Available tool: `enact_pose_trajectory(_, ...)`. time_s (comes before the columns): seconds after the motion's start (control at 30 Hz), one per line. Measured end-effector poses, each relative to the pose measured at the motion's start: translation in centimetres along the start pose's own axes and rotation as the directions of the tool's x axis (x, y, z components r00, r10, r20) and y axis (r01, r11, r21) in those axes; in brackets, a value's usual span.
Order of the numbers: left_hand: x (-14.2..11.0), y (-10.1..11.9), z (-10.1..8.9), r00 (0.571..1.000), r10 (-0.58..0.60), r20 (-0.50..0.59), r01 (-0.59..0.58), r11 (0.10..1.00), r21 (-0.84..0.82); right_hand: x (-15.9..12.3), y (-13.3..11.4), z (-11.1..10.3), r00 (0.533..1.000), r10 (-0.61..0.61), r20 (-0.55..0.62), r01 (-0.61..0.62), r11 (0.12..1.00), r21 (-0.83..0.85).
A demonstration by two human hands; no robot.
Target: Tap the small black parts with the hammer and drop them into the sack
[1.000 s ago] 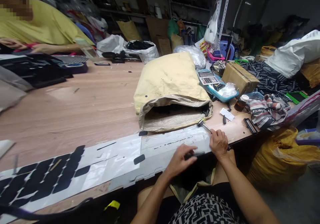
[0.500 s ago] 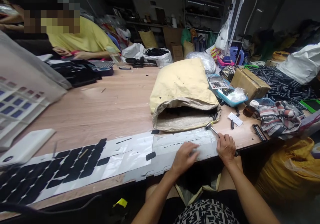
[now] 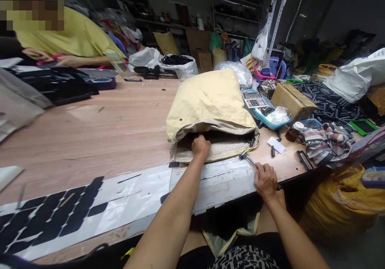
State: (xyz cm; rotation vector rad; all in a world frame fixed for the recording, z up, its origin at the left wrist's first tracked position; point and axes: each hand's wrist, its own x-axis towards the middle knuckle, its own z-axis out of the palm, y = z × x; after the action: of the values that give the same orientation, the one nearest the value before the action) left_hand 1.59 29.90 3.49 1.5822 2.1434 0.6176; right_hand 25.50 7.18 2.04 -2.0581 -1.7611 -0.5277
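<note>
My left hand (image 3: pixel 201 145) reaches into the mouth of a pale yellow sack (image 3: pixel 207 96) that lies on the table. Its fingertips are lost in the sack's shadow, so whether they grip anything cannot be seen. A few small dark pieces (image 3: pixel 251 141) show inside the mouth at its right side. My right hand (image 3: pixel 266 181) is closed around a small hammer (image 3: pixel 250 159) with a metal shaft. The hammer's head rests low in front of the sack's right corner, above a white sheet (image 3: pixel 222 183) along the table's front edge.
Black rounded pads (image 3: pixel 75 209) lie on white sheeting at the left. To the right are a calculator (image 3: pixel 254 100) on a blue tray, a cardboard box (image 3: pixel 293 102), a brown bottle (image 3: pixel 294 132) and a striped cloth (image 3: pixel 326 142). A person in yellow (image 3: pixel 78 32) sits across the table.
My left hand has moved from above the white sheet forward into the sack's mouth. My right hand keeps hold of the hammer. The view has turned slightly to the right.
</note>
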Motion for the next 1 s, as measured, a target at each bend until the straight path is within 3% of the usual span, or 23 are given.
enact_pose_trajectory(0.13, -1.0, -1.2, -0.7, 0.996, 0.073, -0.047, -0.074, 0.997, -0.023, 0.0, 0.0, -0.1, 1.000, 0.018, 0.016, -0.018, 1.000, 0.006)
enact_pose_trajectory(0.27, -5.2, -3.0, -1.9, 0.957, 0.282, -0.071, -0.290, 0.942, -0.168, 0.1, 0.0, -0.2, 1.000, 0.017, 0.021, -0.018, 1.000, 0.010)
enact_pose_trajectory(0.33, -8.5, -3.9, -2.1, 0.917, 0.400, -0.006, -0.383, 0.873, -0.302, 0.1, 0.0, -0.1, 1.000, 0.015, 0.022, -0.016, 1.000, 0.010)
enact_pose_trajectory(0.4, -11.7, -4.6, -1.9, 0.849, 0.527, 0.041, -0.465, 0.782, -0.415, 0.1, 0.0, -0.1, 1.000, 0.016, 0.018, -0.016, 1.000, 0.007)
enact_pose_trajectory(0.47, -14.3, -5.2, -1.4, 0.797, 0.601, 0.068, -0.517, 0.735, -0.438, 0.1, 0.1, 0.0, 1.000, 0.016, 0.015, -0.016, 1.000, 0.004)
enact_pose_trajectory(0.53, -15.8, -5.5, -0.6, 0.772, 0.630, 0.087, -0.552, 0.731, -0.401, 0.1, 0.0, 0.0, 1.000, 0.015, 0.014, -0.015, 1.000, 0.004)
enact_pose_trajectory(0.8, -15.7, -6.1, 1.0, 0.704, 0.707, 0.067, -0.648, 0.678, -0.348, 0.4, 0.2, -0.2, 1.000, 0.021, 0.021, -0.022, 0.999, 0.041)
enact_pose_trajectory(0.9, -15.5, -6.3, 1.1, 0.702, 0.710, 0.063, -0.639, 0.666, -0.385, 0.7, 0.4, -1.0, 0.996, 0.062, 0.071, -0.073, 0.983, 0.167)
enact_pose_trajectory(1.0, -15.5, -6.2, 1.0, 0.719, 0.692, 0.062, -0.613, 0.674, -0.412, 0.3, 0.0, -2.5, 0.990, 0.090, 0.113, -0.126, 0.914, 0.385)
